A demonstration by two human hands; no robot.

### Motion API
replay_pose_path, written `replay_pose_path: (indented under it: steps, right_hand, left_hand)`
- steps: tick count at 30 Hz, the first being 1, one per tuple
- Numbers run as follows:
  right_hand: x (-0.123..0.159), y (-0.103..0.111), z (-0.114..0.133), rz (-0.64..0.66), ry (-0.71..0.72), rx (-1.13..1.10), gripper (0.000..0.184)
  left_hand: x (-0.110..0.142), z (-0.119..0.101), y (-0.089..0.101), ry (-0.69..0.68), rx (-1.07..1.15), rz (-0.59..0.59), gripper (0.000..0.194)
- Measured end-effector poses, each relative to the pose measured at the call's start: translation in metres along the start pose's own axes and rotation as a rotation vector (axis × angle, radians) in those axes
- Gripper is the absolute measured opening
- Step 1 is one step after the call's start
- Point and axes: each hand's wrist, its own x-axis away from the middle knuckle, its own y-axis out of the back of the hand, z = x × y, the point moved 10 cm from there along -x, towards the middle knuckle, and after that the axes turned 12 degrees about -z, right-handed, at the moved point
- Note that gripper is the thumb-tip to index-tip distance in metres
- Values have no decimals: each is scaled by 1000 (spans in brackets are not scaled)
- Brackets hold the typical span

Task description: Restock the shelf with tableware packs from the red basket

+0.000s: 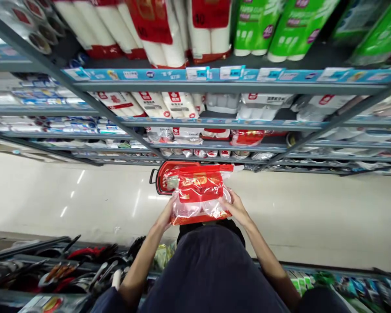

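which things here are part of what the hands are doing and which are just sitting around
In hand: red-and-clear packet, held by left hand and right hand; red basket on the floor beneath it.

Just about: paper rolls, green packs, shelf price tags, utensils.

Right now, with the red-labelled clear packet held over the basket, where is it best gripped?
Probably at its two short side edges, as shown. The packet is a wide, soft plastic bag held flat, so the left hand coming from the left and the right hand from the right keep it from sagging. The red basket lies on the floor beyond it.
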Motion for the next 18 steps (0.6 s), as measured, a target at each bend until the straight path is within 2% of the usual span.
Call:
replay_pose_path:
  steps: [3, 7, 10, 13, 18]
  right_hand:
    - [34, 36, -22, -44, -74, -51, 61]
    - [66, 64, -41, -115, -124, -71, 68]
    - [83, 73, -34, -149, -131, -101, 66]
    - [94, 81, -17, -205, -121, -138, 60]
    - [108, 92, 3, -322, -82, -96, 60]
  left_hand:
    - [23, 33, -9, -20, -96, -44, 58]
    - [37, 52, -17, -99, -167, -23, 68]
    - [43, 52, -31, -133, -171, 54, 70]
    - [47, 47, -49, -142, -170, 134, 74]
    - [41, 48, -75, -143, -121, 255, 81]
